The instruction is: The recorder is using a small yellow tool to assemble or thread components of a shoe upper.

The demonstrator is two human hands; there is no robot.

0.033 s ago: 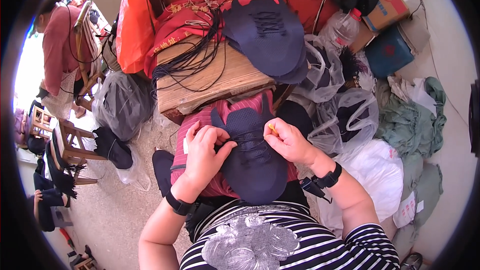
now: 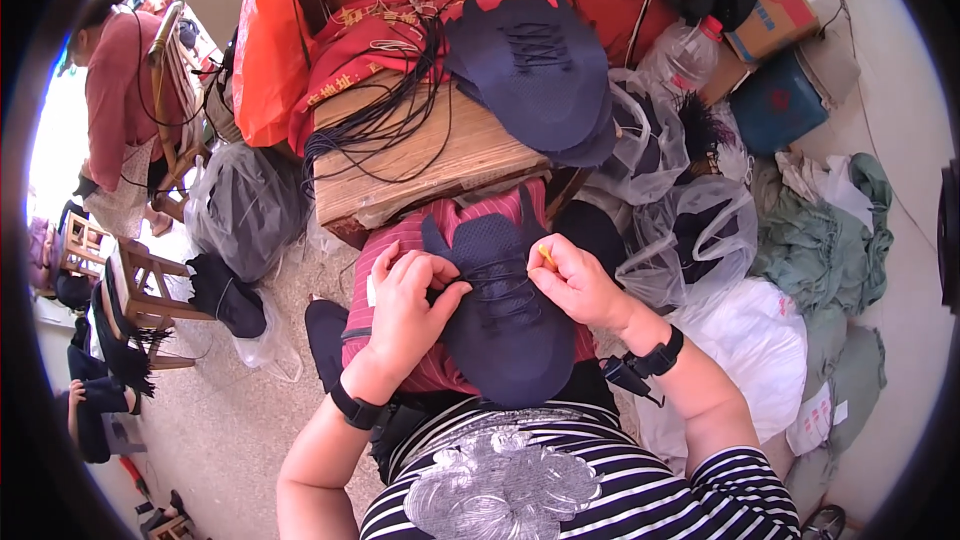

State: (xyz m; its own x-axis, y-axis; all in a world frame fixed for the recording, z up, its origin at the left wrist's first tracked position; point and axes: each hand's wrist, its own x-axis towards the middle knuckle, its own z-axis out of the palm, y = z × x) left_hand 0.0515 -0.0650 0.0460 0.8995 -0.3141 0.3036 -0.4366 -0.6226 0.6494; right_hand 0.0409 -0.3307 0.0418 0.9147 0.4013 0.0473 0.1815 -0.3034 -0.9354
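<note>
A dark navy shoe upper (image 2: 510,355) lies across my lap on red striped cloth, its toe toward me. Dark laces (image 2: 497,285) cross its middle. At the upper's left edge, my left hand (image 2: 415,290) pinches thumb and fingers together around a dark lace end or edge; which one is hidden. My right hand (image 2: 570,280) is closed at the right edge, gripping a small tool with a yellow handle (image 2: 546,256); its tip is out of sight. Beyond my hands, a stack of similar laced uppers (image 2: 540,75) rests on a wooden stool (image 2: 400,165).
Loose black laces (image 2: 385,125) spread over the stool top. Clear plastic bags (image 2: 690,230) with dark pieces, a white bag (image 2: 745,350) and green cloth (image 2: 830,240) lie at right. A grey bag (image 2: 245,210) and a small wooden stool (image 2: 150,285) stand left, near another person (image 2: 130,90).
</note>
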